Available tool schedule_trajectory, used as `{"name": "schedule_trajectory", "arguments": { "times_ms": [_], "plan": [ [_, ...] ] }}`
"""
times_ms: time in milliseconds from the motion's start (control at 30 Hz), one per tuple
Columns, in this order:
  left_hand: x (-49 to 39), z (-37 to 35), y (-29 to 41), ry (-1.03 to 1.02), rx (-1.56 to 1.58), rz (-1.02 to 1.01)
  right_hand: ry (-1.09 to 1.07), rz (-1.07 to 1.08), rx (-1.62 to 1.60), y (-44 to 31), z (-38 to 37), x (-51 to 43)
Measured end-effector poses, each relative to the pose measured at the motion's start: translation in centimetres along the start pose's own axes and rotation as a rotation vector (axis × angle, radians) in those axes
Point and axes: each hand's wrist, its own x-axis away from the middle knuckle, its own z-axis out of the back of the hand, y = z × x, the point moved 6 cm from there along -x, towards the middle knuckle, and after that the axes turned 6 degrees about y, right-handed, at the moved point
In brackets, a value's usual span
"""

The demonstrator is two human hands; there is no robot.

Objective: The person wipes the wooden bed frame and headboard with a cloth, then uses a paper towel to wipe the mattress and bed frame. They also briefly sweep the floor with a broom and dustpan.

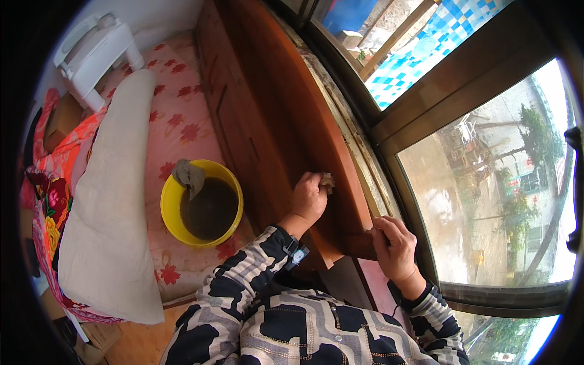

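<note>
My left hand is closed around a crumpled, dirty-looking cloth. It presses this against the inner face of a reddish-brown wooden board, part of a long wooden trough-like piece beneath the window. At the near end of that board is my right hand, fingers curled, its fingertips at the corner beside the window frame. Whether those fingers grip the wood cannot be made out. Left of the wood, a yellow bucket holds dark, murky water. A grey rag hangs over its rim.
The bucket stands on a pink sheet with red leaf shapes. Further left lie a long off-white folded pad and colourful bedding. A white plastic commode-like chair stands at the far end. Dark-framed window panes border the right side.
</note>
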Motion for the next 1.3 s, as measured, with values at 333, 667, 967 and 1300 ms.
{"name": "schedule_trajectory", "arguments": {
  "times_ms": [333,667,967,1300],
  "plan": [
    [0.4,1.6,1.8,-0.169,-0.077,-0.076,0.025,0.028,-0.016,-0.4,0.1,0.3],
    [0.1,-1.3,-1.3,-0.54,-0.801,-0.535,0.141,0.062,-0.008,0.1,0.7,0.7],
    [10.3,-3.2,1.9,-0.948,-0.591,-0.673,0.191,0.029,0.031,0.5,0.7,1.0],
    [5.2,1.2,3.6,-0.49,0.013,-0.493,0.18,0.026,0.094,0.4,0.5,0.7]
  ]
}}
